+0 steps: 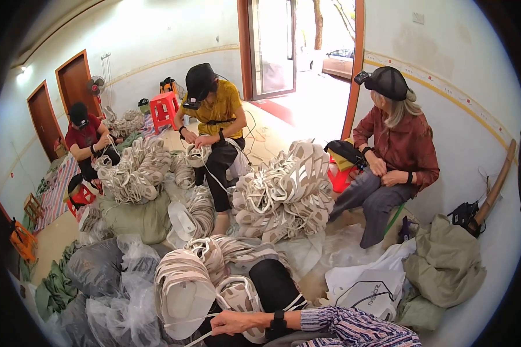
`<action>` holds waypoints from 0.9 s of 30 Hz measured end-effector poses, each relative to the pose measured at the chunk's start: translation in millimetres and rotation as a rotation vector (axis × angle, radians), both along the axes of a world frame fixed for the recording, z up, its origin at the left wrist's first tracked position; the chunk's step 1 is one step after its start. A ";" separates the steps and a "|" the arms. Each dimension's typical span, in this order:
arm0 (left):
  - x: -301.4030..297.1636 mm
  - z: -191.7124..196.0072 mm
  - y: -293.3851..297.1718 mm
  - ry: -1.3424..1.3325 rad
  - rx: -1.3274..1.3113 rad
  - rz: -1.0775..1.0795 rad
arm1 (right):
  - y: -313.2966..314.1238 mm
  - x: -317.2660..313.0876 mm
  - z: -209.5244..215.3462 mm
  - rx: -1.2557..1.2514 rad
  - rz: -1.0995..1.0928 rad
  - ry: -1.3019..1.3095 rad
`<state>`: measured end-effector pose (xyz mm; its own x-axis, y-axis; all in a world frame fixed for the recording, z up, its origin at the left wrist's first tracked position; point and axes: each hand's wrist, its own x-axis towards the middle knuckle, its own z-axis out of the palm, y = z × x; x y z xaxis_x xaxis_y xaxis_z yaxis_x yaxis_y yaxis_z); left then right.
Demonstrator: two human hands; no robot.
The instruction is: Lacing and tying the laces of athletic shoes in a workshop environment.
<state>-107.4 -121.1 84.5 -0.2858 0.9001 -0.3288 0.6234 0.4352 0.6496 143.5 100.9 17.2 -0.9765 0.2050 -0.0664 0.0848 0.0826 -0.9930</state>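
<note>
My right hand (pixel 230 322) reaches in from the lower right, with a striped sleeve and a dark wristband. Its fingers are closed in a pinch on a white shoelace (pixel 205 336), which runs down and left from the fingertips. Just above the hand, a beige and white shoe upper (pixel 233 294) rests by my dark-clothed leg (pixel 274 282). Left of it leans a nested stack of shoe uppers (pixel 182 289), with a second lace strand crossing its lower part. My left hand does not show.
Clear plastic bags (pixel 124 309) lie at left. A large pile of shoe uppers (pixel 286 194) stands ahead. Three co-workers sit around: one in yellow (pixel 223 110) handling an upper, one in dark red (pixel 396 144), another far left. A white bag (pixel 367 280) and olive cloth (pixel 446 263) lie at right.
</note>
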 end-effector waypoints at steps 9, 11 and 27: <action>-142.6 -110.0 -128.5 0.156 -0.090 -0.056 | 2.8 1.1 5.0 -0.084 -0.133 0.037; -144.4 -110.8 -117.1 0.143 -0.015 -0.052 | 3.2 2.1 3.9 -0.063 -0.179 0.050; -142.2 -117.7 49.8 0.006 0.563 -0.028 | 9.8 5.9 8.6 -0.055 -0.359 0.061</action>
